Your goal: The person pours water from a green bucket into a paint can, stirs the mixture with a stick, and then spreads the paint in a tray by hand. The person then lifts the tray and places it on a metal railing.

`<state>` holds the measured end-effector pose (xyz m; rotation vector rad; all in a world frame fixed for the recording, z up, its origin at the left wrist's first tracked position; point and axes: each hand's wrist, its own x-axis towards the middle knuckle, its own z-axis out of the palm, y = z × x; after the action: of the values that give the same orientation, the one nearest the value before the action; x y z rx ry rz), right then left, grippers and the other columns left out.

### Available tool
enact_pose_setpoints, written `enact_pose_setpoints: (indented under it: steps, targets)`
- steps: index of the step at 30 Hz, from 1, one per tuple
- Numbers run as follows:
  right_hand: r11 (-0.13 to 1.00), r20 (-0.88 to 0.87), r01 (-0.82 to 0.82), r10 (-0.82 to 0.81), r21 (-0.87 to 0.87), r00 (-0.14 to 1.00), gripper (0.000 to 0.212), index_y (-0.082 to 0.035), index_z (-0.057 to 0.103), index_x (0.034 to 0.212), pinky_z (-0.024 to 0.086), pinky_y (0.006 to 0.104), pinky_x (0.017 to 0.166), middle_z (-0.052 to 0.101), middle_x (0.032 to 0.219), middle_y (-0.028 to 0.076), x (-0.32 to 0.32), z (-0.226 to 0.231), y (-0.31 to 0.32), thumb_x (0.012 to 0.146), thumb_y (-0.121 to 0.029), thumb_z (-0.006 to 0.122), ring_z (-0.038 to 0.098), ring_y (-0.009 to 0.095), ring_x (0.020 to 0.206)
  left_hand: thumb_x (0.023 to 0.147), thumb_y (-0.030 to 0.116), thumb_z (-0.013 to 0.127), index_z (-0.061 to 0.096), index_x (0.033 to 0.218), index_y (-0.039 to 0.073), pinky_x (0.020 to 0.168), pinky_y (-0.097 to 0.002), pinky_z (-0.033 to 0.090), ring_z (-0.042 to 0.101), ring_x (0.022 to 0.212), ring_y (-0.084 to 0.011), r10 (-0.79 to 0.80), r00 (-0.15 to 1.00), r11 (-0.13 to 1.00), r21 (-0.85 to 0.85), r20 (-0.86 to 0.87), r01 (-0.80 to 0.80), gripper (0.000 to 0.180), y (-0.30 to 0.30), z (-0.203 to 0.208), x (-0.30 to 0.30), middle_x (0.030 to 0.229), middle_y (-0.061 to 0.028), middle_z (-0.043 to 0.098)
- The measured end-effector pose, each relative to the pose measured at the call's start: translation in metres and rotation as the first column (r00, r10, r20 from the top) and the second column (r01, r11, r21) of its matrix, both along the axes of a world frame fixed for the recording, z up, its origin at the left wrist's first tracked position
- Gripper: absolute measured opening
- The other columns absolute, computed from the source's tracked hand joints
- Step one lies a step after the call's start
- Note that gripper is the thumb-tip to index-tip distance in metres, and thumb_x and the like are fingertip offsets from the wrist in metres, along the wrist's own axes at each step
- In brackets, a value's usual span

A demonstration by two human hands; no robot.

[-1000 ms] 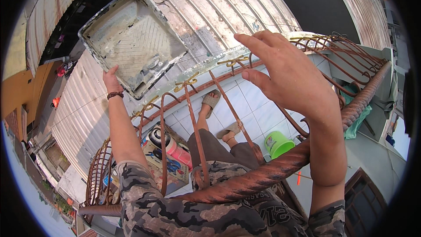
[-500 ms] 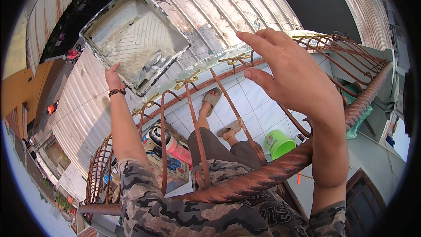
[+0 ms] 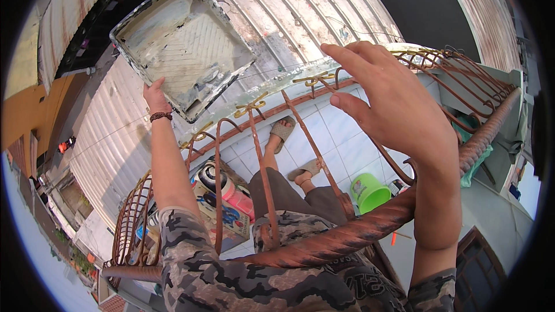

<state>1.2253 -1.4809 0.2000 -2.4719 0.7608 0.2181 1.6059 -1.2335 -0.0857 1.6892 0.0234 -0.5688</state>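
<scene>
Out past the railing, my left hand [image 3: 155,97] grips the near left edge of a paint roller tray [image 3: 180,52]. The tray is square and off-white, with dark chips along its rim and grey-white paint smears inside. My thumb lies over the rim, while the other fingers are hidden beneath. Nothing is in my right hand [image 3: 387,95]; it hovers above the railing with its fingers stretched out and the thumb apart. Below my arms runs the twisted, rust-brown handrail [image 3: 341,228], close to my body.
Rusty bars [image 3: 306,130] curve between me and the ledge. A corrugated metal roof [image 3: 289,6] lies below the tray. On the tiled floor [image 3: 324,133] stand a bright green bucket [image 3: 369,194] and, at left, a box [image 3: 234,219] with a pink container [image 3: 238,199].
The tray and my left hand have shifted slightly to the right and up in the picture, my grip kept. My right hand stays raised with its fingers stretched out.
</scene>
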Motion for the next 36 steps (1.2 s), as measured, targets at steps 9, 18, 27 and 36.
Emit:
enact_pose_setpoints:
  steps: [9,18,27,36]
  targets:
    - [1.000,0.012,0.006,-0.006,0.006,1.000,0.058,-0.009,0.049,0.138,0.047,0.0421,0.089,0.057,0.119,0.017,-0.001,-0.004,0.002,0.084,-0.013,0.070,0.057,0.035,0.104,0.076,-0.001,0.067,0.054,0.122,-0.001,0.092,-0.0358,0.046,0.059,0.101,-0.0244,-0.018,0.996,0.999,-0.042,0.091,0.022,0.048,-0.002,0.001,-0.001,0.112,-0.0098,0.063]
    - [1.000,0.031,0.002,-0.002,-0.023,1.000,0.056,-0.009,0.049,0.137,0.046,0.0428,0.091,0.058,0.118,0.017,0.000,-0.001,0.003,0.086,-0.016,0.069,0.057,0.036,0.106,0.080,-0.001,0.061,0.052,0.127,-0.002,0.090,-0.0409,0.051,0.061,0.103,-0.0286,0.004,0.999,0.999,-0.036,-0.043,-0.006,0.048,-0.005,0.003,-0.008,0.116,-0.0132,0.062]
    - [1.000,-0.018,0.006,-0.006,0.008,1.000,0.056,-0.007,0.049,0.137,0.045,0.0430,0.094,0.058,0.119,0.018,0.002,0.004,0.003,0.086,-0.018,0.068,0.056,0.037,0.109,0.079,0.000,0.066,0.051,0.127,-0.003,0.091,-0.0381,0.048,0.060,0.102,-0.0260,-0.030,0.999,0.999,-0.016,0.033,0.031,0.051,-0.003,0.004,-0.005,0.116,-0.0130,0.062]
    - [1.000,0.007,0.011,-0.011,0.012,1.000,0.055,-0.006,0.050,0.136,0.046,0.0428,0.094,0.058,0.121,0.018,0.002,0.004,-0.007,0.085,-0.016,0.069,0.057,0.036,0.110,0.080,0.003,0.067,0.051,0.128,-0.001,0.093,-0.0392,0.046,0.058,0.106,-0.0261,-0.032,0.998,0.999,-0.030,-0.044,0.031,0.051,0.012,-0.009,0.011,0.117,-0.0117,0.062]
